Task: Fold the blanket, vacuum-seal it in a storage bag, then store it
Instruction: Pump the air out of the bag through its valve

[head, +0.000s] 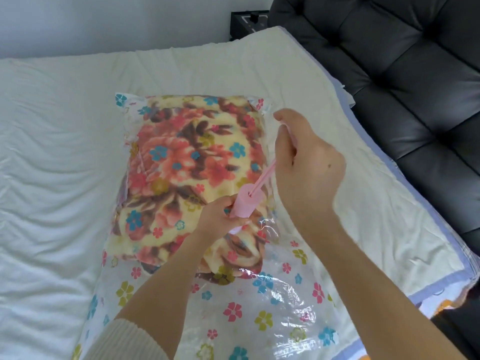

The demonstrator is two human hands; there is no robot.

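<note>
A folded floral blanket (187, 157) lies inside a clear storage bag (272, 307) printed with small flowers, flat on the bed. A pink hand pump (246, 202) stands on the bag over the blanket's near right part. My left hand (220, 216) grips the pump's cylinder near its base. My right hand (306, 162) is raised above it and grips the handle of the pump's thin pink rod (265, 178), which is drawn out of the cylinder. The handle itself is mostly hidden in my fist.
The bed has a white sheet (52, 178) on the left and a cream pad (337, 203) with a blue edge under the bag. A dark tufted headboard (402, 74) runs along the right. A black box (246, 22) sits beyond the far corner.
</note>
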